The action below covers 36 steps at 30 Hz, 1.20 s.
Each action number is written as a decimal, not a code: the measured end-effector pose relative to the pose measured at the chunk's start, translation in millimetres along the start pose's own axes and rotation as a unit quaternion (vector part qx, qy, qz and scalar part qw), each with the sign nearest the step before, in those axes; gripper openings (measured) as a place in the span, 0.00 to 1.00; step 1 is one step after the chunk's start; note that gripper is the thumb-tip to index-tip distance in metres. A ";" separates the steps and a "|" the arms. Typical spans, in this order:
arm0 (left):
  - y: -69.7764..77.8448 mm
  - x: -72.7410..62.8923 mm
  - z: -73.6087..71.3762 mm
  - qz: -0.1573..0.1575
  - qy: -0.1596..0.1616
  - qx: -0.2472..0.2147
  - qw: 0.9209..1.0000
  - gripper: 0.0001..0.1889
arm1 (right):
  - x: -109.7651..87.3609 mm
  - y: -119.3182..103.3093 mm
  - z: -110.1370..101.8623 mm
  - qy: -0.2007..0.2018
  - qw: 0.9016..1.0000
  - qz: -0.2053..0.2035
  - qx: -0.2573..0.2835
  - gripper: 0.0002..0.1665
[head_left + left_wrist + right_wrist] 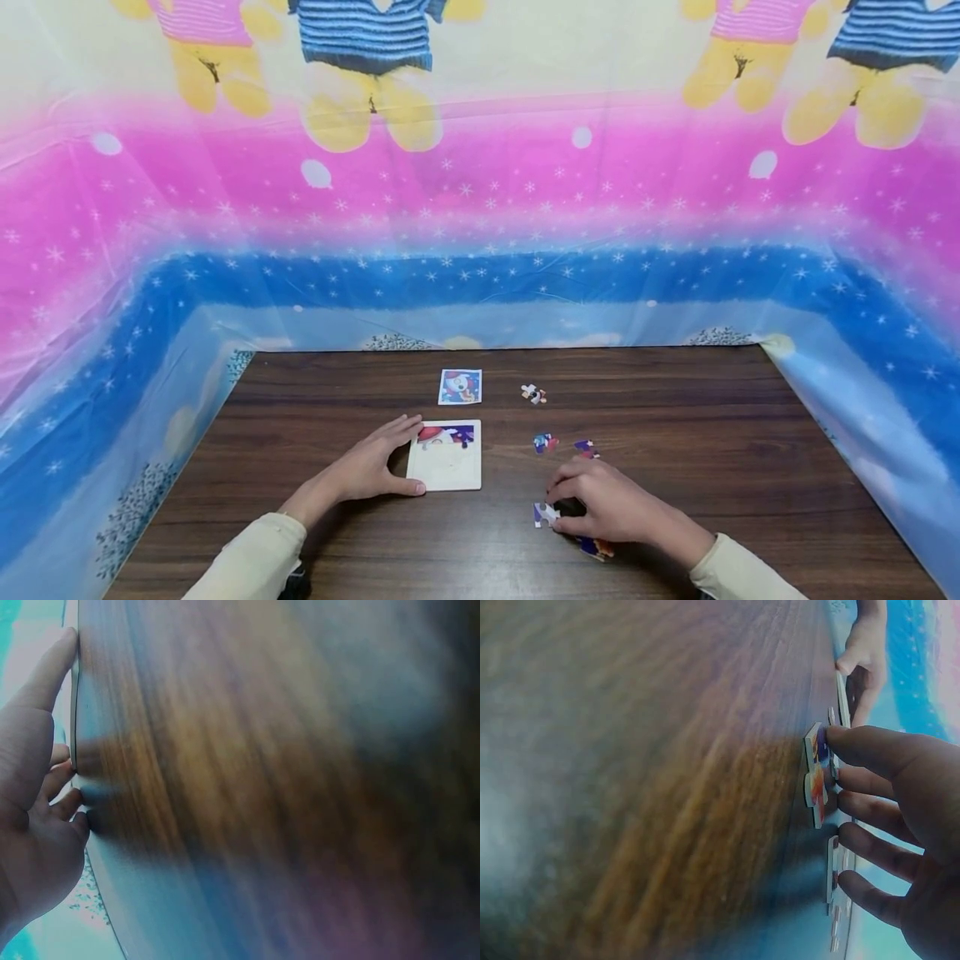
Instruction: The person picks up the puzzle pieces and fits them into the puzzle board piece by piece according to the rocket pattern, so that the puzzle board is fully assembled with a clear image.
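My left hand (375, 462) holds the left side of a white square puzzle tray (446, 471), thumb at the lower left corner and fingers at the upper left. Pieces with red, white and purple print fill the tray's top strip; the lower part is bare. My right hand (603, 496) has thumb and index finger at the right end of a white and purple puzzle piece (543, 515), pinching it close over the table. A purple and orange piece (595, 547) lies below this hand, partly covered. In the right wrist view, an orange and purple piece (815, 780) stands out near the thumb.
A square picture card (460, 387) lies behind the tray. More puzzle pieces lie to the right: a white and dark one (534, 393), a blue and red one (545, 442) and a purple one (585, 447). A printed cloth (480, 275) surrounds the wooden table (337, 542).
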<state>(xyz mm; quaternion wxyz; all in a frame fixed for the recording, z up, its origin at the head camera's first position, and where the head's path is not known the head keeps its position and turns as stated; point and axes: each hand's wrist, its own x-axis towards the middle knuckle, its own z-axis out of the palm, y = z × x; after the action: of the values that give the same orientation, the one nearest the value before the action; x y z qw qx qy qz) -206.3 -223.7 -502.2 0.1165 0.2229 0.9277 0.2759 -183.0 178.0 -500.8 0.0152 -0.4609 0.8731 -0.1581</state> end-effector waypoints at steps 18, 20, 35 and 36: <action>0.3 -0.9 -0.8 -0.002 0.002 0.000 1.000 0.53 | 23.0 2.1 -5.6 0.062 0.998 0.015 -0.003 0.12; 0.5 -1.1 -0.7 -0.002 0.002 0.000 1.000 0.53 | 30.6 0.4 -7.0 0.069 0.997 0.020 -0.005 0.13; -0.5 -1.1 -1.5 0.002 0.000 0.002 1.000 0.54 | 95.4 -13.0 4.4 0.098 0.995 0.000 -0.003 0.13; -0.9 -1.4 -1.8 0.003 0.000 0.003 1.000 0.54 | 98.9 -14.5 5.1 0.097 0.995 0.000 -0.002 0.13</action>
<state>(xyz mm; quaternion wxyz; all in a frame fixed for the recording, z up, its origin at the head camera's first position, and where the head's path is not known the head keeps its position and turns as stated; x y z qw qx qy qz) -206.0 -225.8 -501.1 0.1150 0.2260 0.9278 0.2737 -227.3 89.0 -489.6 -0.0707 -0.4437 0.8705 -0.2008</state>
